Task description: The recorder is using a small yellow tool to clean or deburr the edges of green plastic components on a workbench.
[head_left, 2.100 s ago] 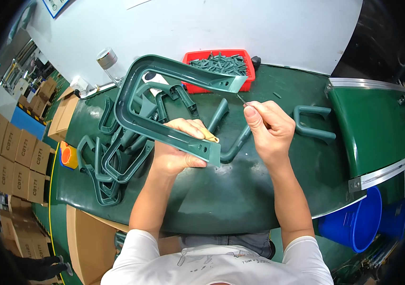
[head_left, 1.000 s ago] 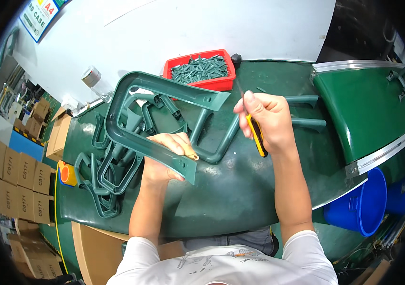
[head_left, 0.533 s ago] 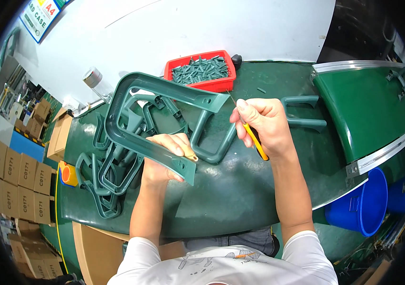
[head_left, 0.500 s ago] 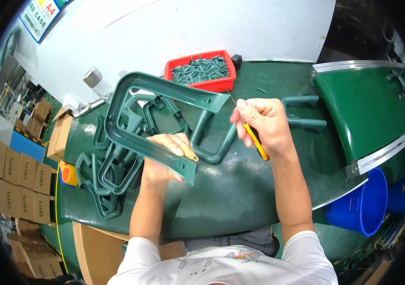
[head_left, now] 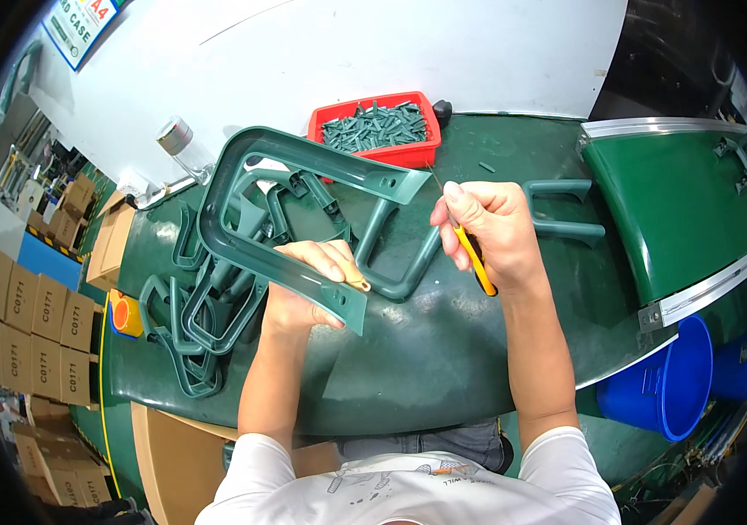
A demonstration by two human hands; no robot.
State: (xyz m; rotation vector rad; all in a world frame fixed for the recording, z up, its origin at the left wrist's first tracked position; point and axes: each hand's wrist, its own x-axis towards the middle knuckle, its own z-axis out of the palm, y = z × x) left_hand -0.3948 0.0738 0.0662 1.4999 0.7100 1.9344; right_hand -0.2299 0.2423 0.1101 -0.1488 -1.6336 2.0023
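Note:
My left hand [head_left: 296,282] is closed round the lower arm of a dark green U-shaped plastic handle [head_left: 215,210], lifted above the table with its ends toward the right. A tan cover wraps one of my left fingertips. In my right hand [head_left: 503,229] is a slim knife with a yellow grip [head_left: 476,261], pinched between thumb and fingers. Its thin blade points up beside the flared end of the handle's upper arm; whether it touches is too fine to tell. Another green handle [head_left: 401,284] lies on the table beneath, between my hands.
More green handles [head_left: 203,337] are heaped at the left, and one [head_left: 566,230] lies right of my right hand. Behind stands a red bin [head_left: 417,156] of small green pieces. A clear jar [head_left: 182,144] and an orange tape roll [head_left: 128,317] are at the left, a blue bucket [head_left: 680,385] below right.
The view has shifted slightly. My left hand and the green handle have tipped up a little; my right hand and the knife keep nearly the same place by the upper end.

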